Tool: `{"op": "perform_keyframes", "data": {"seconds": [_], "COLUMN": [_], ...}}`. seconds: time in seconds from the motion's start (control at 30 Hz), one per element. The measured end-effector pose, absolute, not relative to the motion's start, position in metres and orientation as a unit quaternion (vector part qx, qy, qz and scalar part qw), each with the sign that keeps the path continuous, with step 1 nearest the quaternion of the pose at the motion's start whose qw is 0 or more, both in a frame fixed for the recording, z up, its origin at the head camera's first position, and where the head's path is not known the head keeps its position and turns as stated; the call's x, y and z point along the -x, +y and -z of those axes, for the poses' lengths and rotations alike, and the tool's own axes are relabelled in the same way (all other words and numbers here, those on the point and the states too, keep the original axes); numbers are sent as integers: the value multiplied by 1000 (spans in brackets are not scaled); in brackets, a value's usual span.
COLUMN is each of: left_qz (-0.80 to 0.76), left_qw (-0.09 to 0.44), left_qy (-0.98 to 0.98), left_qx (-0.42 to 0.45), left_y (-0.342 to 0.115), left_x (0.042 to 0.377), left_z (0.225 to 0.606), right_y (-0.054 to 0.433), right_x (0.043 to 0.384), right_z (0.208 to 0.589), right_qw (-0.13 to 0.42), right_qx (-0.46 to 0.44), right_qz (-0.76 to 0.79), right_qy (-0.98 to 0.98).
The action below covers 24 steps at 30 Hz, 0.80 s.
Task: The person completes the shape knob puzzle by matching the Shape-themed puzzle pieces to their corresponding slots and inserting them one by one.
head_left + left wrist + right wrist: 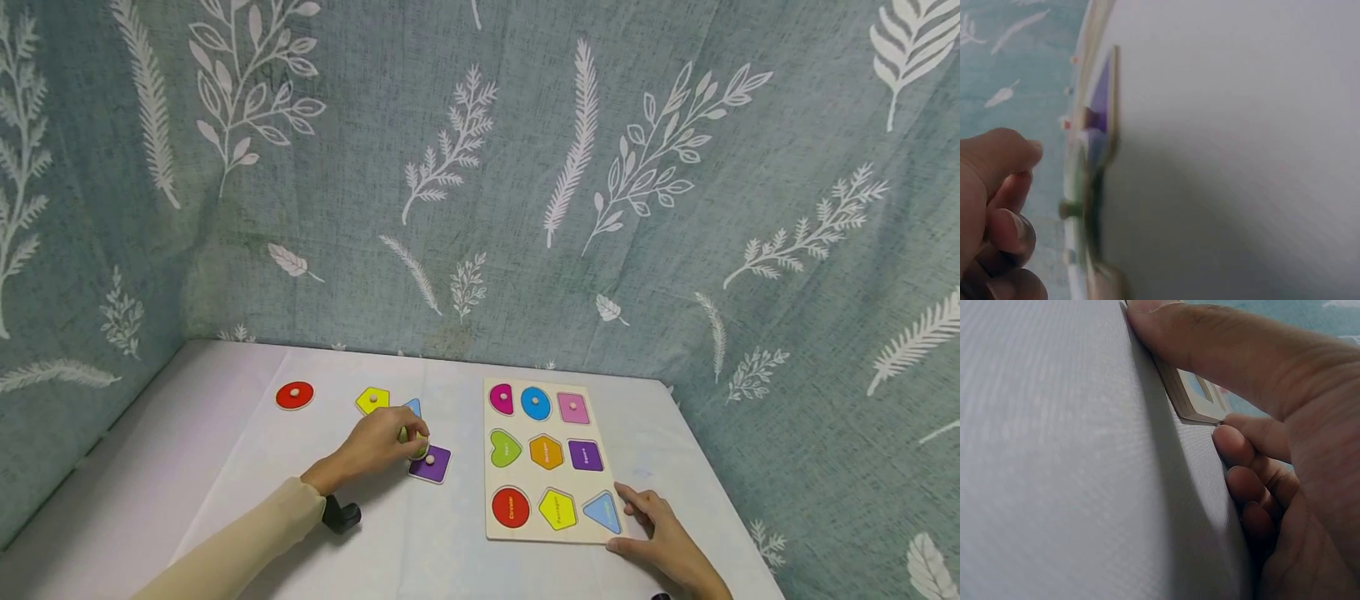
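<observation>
My left hand [378, 442] hovers with bent fingers over a green knobbed puzzle piece [1079, 209], whose outline is mostly hidden. In the left wrist view, a small gap separates the fingertips from its knob. A purple square piece [431, 467] lies beside that hand. Just beyond the hand are a yellow pentagon piece [372, 399] and a partly covered blue piece [414, 406]. My right hand [663, 533] holds the lower right corner of the wooden puzzle board [525, 534], its thumb and index finger against the edges.
A red round piece [295, 395] lies farther left on the white tabletop [247, 450]. Along the board's top row sit a magenta half-circle [502, 401], a blue oval [536, 405] and a pink square [573, 409], all with knobs. Patterned cloth [510, 183] hangs behind the table.
</observation>
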<state>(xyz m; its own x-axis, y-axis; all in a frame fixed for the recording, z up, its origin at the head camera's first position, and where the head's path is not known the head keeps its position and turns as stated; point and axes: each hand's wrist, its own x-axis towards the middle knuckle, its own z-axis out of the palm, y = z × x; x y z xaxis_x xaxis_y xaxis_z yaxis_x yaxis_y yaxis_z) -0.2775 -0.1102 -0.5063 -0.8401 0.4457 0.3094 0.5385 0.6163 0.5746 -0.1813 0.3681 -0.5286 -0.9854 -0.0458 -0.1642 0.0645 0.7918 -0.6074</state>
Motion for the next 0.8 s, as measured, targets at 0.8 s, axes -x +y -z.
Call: {"op": "perform_keyframes", "data": {"seconds": [0.8], "left_qz": [297], "left_qw": [77], "left_qy": [-935], "left_qx": [177], "left_y": [-116], "left_x": [285], "left_z": [521], "right_y": [367], "right_x": [180], "right_z": [528], "right_qw": [94], "right_qx": [-11], "right_qz": [335], "right_qy": [937]}}
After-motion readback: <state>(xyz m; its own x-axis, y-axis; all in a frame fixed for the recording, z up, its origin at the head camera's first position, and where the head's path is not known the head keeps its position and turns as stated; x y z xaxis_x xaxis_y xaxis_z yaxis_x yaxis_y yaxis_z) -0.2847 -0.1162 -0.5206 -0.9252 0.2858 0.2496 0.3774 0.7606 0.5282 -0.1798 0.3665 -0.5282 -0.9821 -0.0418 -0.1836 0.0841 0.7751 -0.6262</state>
